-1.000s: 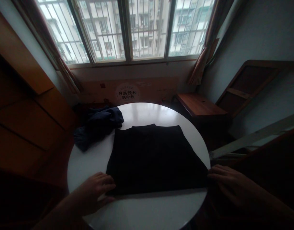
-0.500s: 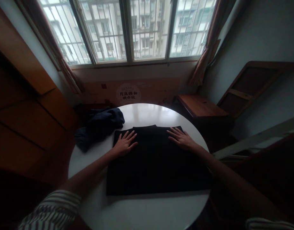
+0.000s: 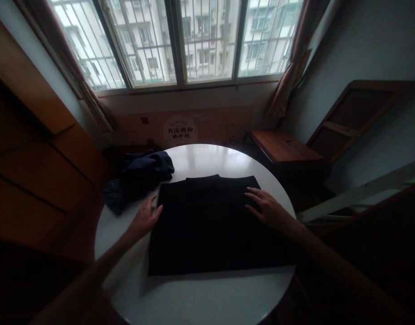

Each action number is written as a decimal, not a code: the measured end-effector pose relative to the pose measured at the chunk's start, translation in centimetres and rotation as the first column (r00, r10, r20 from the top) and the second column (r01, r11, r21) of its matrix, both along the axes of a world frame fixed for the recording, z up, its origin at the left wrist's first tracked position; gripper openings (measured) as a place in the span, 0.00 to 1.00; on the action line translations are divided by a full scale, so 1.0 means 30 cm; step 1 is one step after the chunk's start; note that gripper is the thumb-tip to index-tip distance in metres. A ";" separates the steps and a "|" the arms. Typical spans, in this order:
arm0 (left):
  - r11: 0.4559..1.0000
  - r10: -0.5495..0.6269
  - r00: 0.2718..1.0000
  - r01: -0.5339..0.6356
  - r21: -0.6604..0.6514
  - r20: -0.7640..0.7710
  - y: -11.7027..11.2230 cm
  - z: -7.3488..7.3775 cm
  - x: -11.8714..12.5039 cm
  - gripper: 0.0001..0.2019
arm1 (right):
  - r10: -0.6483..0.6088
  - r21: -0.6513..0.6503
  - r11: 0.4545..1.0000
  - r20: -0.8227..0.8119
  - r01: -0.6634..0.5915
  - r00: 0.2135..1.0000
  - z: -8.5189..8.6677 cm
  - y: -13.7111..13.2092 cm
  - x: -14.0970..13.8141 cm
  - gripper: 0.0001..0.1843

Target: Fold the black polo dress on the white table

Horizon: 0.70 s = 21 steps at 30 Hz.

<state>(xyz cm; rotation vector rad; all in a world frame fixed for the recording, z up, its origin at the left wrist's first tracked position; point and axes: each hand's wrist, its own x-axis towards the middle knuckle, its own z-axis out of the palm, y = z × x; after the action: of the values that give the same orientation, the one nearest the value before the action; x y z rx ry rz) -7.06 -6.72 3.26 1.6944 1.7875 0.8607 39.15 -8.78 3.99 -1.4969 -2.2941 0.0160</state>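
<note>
A black garment (image 3: 204, 230), spread flat with its upper edge toward the window, covers the middle of the round white table (image 3: 200, 295). Its exact kind is hard to make out in the dim light. My left hand (image 3: 145, 217) is at the garment's left edge, thumb and fingers apart, the fingertips near the cloth's border. On the upper right part of the cloth rests my right hand (image 3: 265, 208), fingers spread and slightly bent. Nothing shows inside either hand.
Dark blue crumpled clothing (image 3: 145, 169) lies at the table's back left, partly over the edge. A low wooden table (image 3: 283, 146) stands at the back right. Orange cabinets (image 3: 34, 176) line the left, and a barred window (image 3: 180, 45) is ahead.
My left hand has slid left and toward me, from on top of the garment to its left edge. The right hand has shifted slightly right and nearer, its fingers more bent.
</note>
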 end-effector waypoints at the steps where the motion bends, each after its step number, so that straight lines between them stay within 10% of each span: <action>1: 0.995 0.050 0.988 -0.037 -0.093 0.148 -0.028 0.009 -0.016 0.32 | 0.052 -0.010 0.999 -0.047 -0.053 0.998 0.013 -0.048 -0.028 0.22; 8: 0.886 0.197 0.841 0.067 -0.459 0.503 0.000 0.063 -0.012 0.32 | 0.411 -0.108 0.901 -0.095 -0.420 0.907 0.088 -0.296 -0.385 0.15; 15: 0.928 0.066 0.840 0.147 -0.342 0.539 0.161 0.091 0.080 0.26 | 0.606 -0.005 0.785 0.215 -0.619 0.766 0.095 -0.340 -0.774 0.33; 21: 0.919 0.032 0.830 0.195 -0.343 0.557 0.221 0.092 0.080 0.31 | 0.604 -0.015 0.766 0.360 -0.643 0.711 0.045 -0.335 -0.936 0.20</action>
<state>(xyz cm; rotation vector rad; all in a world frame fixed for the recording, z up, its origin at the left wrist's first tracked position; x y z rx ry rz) -4.65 -0.09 6.00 1.1058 1.3550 0.7902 11.07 -18.83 5.34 -0.6236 -2.9313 -0.2002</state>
